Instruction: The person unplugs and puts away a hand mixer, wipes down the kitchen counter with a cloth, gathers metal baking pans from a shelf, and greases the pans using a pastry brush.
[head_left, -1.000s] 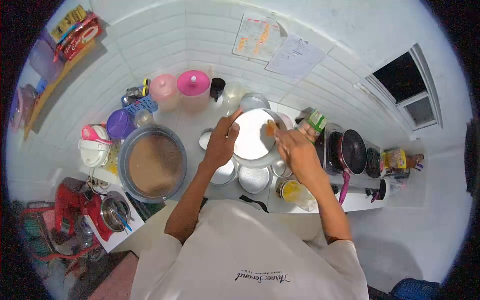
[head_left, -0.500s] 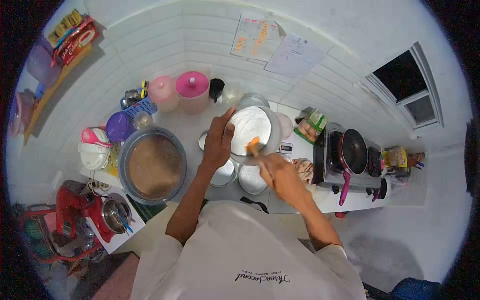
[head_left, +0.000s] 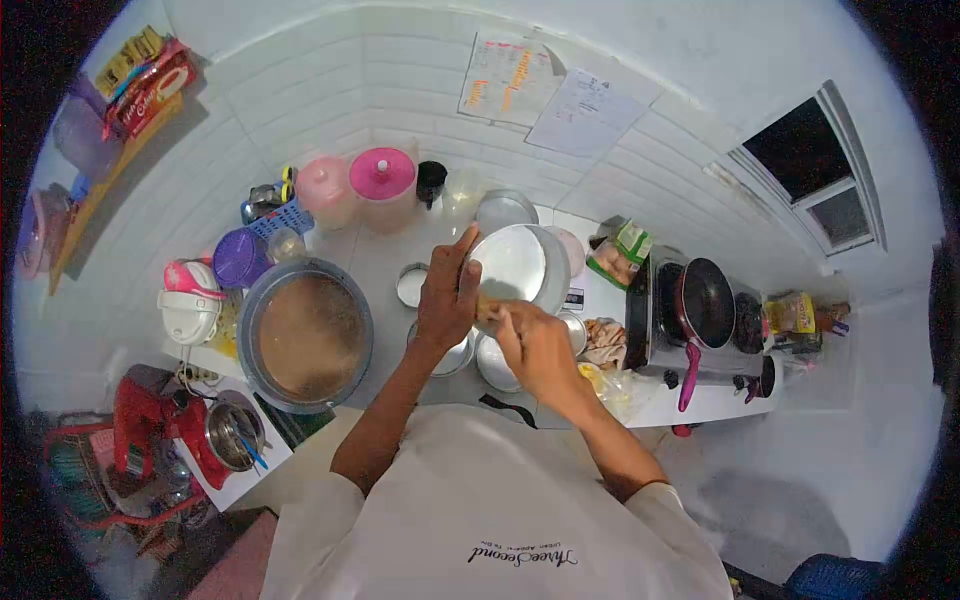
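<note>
My left hand [head_left: 447, 295] grips the left rim of a round metal cake pan [head_left: 513, 262], lifted and tilted so its pale, shiny inside faces me. In my right hand [head_left: 545, 350] is a brush [head_left: 487, 308] with a wood-coloured handle, held at the pan's lower edge; its tip is mostly hidden. Below the lifted pan, another round pan [head_left: 495, 362] rests on the counter, partly covered by my right hand. A smaller round tin [head_left: 411, 285] sits left of my left hand, and one more pan [head_left: 505, 208] lies behind.
A large grey tub [head_left: 368, 345] of brown contents stands at left. Pink-lidded containers [head_left: 383, 175] line the wall. To the right are a stove with a frying pan [head_left: 708, 305], a green food packet [head_left: 627, 250] and a plastic bag [head_left: 618, 390]. A red stand mixer [head_left: 140, 420] is lower left.
My right hand has shifted slightly left with the brush, whose orange tip has moved from the pan's inner face to its lower left edge. The pan has tilted a little.
</note>
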